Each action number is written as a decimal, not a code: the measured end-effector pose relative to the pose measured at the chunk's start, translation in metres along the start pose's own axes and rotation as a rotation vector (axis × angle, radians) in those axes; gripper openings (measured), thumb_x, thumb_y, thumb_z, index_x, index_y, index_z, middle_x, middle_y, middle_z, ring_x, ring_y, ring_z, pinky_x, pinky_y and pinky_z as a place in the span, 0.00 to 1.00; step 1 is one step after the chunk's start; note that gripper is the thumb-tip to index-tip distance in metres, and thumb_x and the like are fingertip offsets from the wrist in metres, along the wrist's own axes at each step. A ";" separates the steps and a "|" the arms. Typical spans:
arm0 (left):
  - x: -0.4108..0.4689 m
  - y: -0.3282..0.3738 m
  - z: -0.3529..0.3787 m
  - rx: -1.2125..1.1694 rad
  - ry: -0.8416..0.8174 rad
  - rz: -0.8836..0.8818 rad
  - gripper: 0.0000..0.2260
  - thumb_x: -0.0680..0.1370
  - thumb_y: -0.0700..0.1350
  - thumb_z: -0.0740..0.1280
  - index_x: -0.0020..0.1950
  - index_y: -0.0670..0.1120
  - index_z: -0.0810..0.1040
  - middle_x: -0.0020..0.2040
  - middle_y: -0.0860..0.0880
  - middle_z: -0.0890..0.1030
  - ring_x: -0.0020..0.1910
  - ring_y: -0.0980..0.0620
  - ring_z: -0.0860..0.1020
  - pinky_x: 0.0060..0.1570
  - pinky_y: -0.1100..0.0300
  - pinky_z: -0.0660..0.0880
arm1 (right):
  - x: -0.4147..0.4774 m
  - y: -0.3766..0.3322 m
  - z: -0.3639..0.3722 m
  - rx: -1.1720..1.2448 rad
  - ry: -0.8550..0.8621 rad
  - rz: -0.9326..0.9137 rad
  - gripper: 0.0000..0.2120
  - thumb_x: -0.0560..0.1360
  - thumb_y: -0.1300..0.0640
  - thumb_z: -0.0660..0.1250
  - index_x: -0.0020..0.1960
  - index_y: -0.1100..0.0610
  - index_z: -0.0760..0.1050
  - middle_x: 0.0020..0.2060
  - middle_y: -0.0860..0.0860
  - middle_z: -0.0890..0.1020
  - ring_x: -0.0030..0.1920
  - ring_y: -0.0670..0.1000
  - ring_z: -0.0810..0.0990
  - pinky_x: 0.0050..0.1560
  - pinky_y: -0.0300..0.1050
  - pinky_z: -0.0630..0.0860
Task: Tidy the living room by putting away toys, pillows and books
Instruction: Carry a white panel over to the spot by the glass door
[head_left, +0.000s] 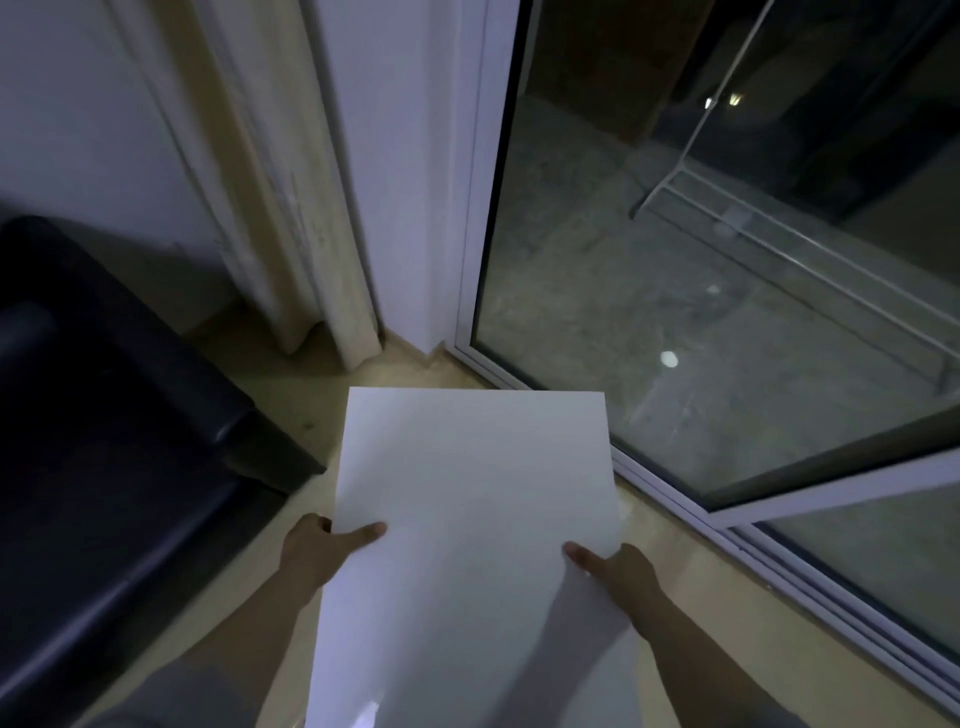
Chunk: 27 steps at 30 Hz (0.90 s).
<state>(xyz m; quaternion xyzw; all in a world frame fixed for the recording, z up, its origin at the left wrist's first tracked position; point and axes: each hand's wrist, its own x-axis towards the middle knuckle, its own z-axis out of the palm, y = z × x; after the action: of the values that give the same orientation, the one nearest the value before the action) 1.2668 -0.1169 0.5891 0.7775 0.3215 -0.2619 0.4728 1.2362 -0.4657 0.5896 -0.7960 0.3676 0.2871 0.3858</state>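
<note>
1. The task's thing is a large, flat, plain white board (467, 519). It cannot be told from this view whether it is a book cover or a panel.
2. The board is held in the air above the floor (291, 400), tilted away from the person. Its near end runs out of view at the bottom edge of the picture.
3. The left hand (322, 545) grasps the left edge of the board. The thumb lies on the top face; the fingers wrap under the edge.
4. The right hand (618, 569) grasps the right edge of the board. The thumb lies on the top face; the fingers are hidden beneath the board.
5. A dark sofa (104, 415) stands to the left of the board, apart from it. One corner of the sofa points toward the board's left edge.
6. A glass sliding door (727, 312) stands to the right. Its white floor track (779, 561) runs just beside the board's right edge.
7. A pale curtain (291, 208) hangs beyond the sofa and reaches down to the floor.
8. A white wall corner (395, 182) stands between the curtain and the door, beyond the far edge of the board.
9. The scene is dim and slightly blurred. Fine surface detail on the board cannot be told.
</note>
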 end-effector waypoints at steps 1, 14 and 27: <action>0.008 0.000 0.002 0.017 -0.001 -0.002 0.21 0.64 0.57 0.78 0.39 0.48 0.70 0.40 0.49 0.77 0.43 0.47 0.78 0.43 0.55 0.74 | 0.009 -0.001 0.004 -0.007 -0.004 0.008 0.34 0.67 0.39 0.73 0.58 0.67 0.75 0.51 0.60 0.81 0.48 0.57 0.79 0.45 0.46 0.73; 0.172 -0.033 0.067 0.050 0.046 -0.078 0.25 0.63 0.58 0.78 0.42 0.38 0.78 0.39 0.43 0.81 0.40 0.45 0.80 0.36 0.58 0.74 | 0.173 -0.012 0.071 -0.056 0.016 0.053 0.39 0.66 0.39 0.74 0.63 0.68 0.71 0.59 0.62 0.78 0.60 0.61 0.77 0.55 0.48 0.73; 0.289 0.004 0.106 0.063 0.029 -0.062 0.24 0.63 0.58 0.78 0.34 0.39 0.73 0.31 0.43 0.75 0.33 0.45 0.75 0.33 0.60 0.68 | 0.289 -0.026 0.091 0.004 0.048 0.006 0.30 0.69 0.42 0.73 0.56 0.67 0.76 0.49 0.61 0.80 0.46 0.56 0.77 0.44 0.45 0.70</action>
<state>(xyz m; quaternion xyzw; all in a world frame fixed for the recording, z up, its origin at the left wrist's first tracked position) 1.4486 -0.1416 0.3421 0.7853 0.3437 -0.2751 0.4353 1.4040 -0.4846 0.3373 -0.8008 0.3799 0.2683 0.3774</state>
